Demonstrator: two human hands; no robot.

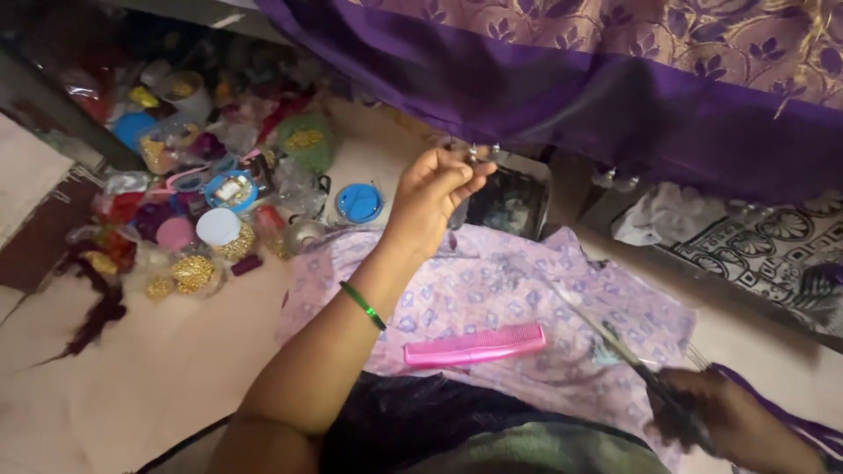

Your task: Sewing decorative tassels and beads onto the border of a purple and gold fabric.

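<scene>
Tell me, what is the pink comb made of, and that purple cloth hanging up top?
The pink comb looks like plastic: one even bright colour, a smooth, faintly shiny spine and stiff moulded teeth. The purple cloth seems a silky woven fabric, perhaps silk or a look-alike; it drapes in soft folds, and its upper band carries a golden woven leaf pattern.

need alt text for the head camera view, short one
A person's left hand pinches the hem of a purple cloth, while the right hand holds scissors. A pink comb lies on lilac fabric, with beads and small tubs on the floor.
</scene>
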